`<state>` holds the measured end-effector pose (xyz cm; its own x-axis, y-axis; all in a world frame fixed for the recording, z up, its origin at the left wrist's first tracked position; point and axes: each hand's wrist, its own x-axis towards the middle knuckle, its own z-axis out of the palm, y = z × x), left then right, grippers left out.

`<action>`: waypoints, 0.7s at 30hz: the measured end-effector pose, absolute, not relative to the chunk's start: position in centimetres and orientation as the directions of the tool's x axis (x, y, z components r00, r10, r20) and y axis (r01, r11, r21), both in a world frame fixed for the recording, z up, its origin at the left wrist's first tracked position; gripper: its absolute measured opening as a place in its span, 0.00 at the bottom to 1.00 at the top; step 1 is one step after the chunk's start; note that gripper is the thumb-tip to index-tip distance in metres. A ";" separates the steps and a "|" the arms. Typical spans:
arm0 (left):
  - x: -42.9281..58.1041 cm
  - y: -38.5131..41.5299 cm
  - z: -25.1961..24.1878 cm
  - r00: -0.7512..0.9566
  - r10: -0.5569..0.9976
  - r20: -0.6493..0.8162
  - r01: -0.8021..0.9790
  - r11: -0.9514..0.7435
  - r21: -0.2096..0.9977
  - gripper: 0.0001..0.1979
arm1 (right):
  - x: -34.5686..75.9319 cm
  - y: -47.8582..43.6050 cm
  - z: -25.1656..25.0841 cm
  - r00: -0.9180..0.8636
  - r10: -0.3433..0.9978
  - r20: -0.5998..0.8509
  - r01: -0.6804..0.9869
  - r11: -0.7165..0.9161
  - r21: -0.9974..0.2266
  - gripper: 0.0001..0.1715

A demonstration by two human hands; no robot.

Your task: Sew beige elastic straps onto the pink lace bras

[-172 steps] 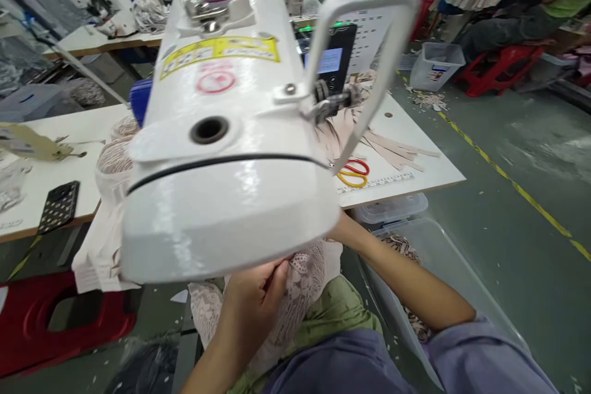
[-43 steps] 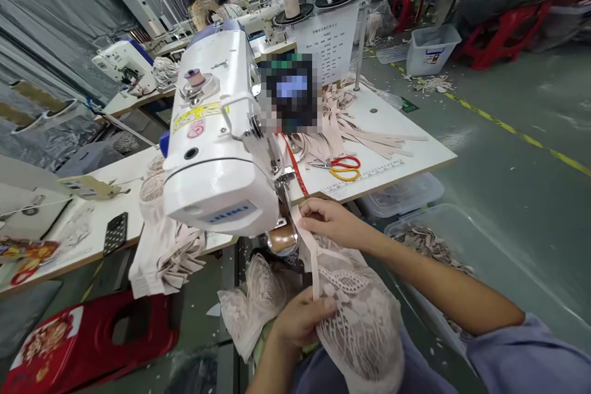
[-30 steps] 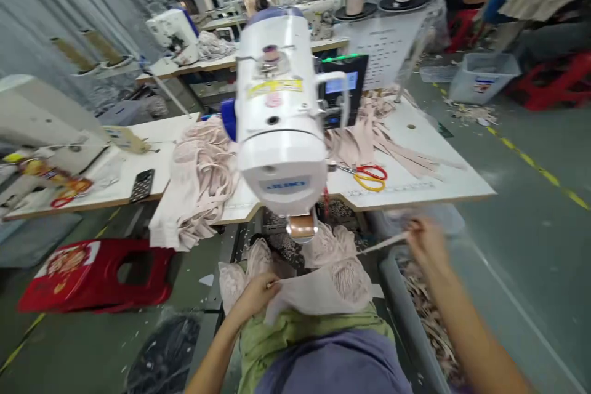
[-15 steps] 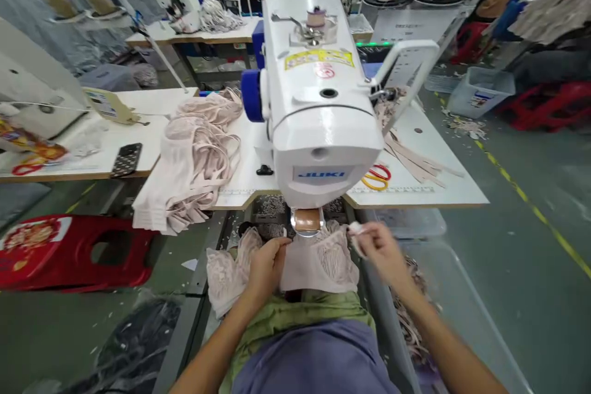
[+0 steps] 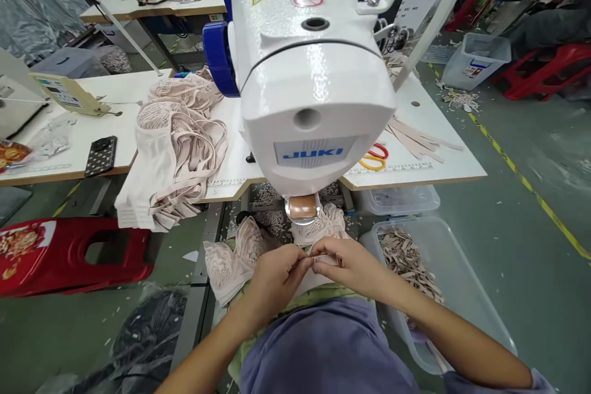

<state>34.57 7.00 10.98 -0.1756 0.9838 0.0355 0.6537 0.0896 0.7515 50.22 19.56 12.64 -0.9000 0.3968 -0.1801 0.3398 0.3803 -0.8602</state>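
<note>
A pale pink bra with lace cups [image 5: 320, 228] lies across my lap under the head of the white sewing machine [image 5: 318, 129]. My left hand [image 5: 278, 274] is closed, its thumb and fingers pinching the fabric. Closed in the same way, my right hand [image 5: 346, 263] meets it fingertip to fingertip. A thin pale edge shows between the fingertips; I cannot tell whether it is the bra's own edge or a separate strip. Both hands are just below the machine's round metal-rimmed end [image 5: 303, 208]. My fingers cover the middle of the bra.
A pile of pale bras [image 5: 168, 154] hangs over the table's left edge. Scissors with red and yellow handles [image 5: 375, 157] lie on the right side, by loose fabric strips [image 5: 418, 138]. A clear bin [image 5: 466, 295] of scraps stands low right, a red stool [image 5: 106, 252] left.
My right hand has moved left and in to meet my left hand, bringing the small pale piece it held. The view has come closer to the machine.
</note>
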 end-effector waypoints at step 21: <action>35.4 7.3 9.6 -0.437 0.898 0.058 0.533 0.207 0.820 0.11 | 48.6 18.7 12.9 -0.985 0.155 0.077 0.008 0.482 -0.876 0.06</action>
<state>35.37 7.32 9.57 -0.4372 0.8975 0.0576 0.5330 0.2070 0.8204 48.64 18.65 12.87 -0.9849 0.1554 0.0766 0.0080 0.4824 -0.8759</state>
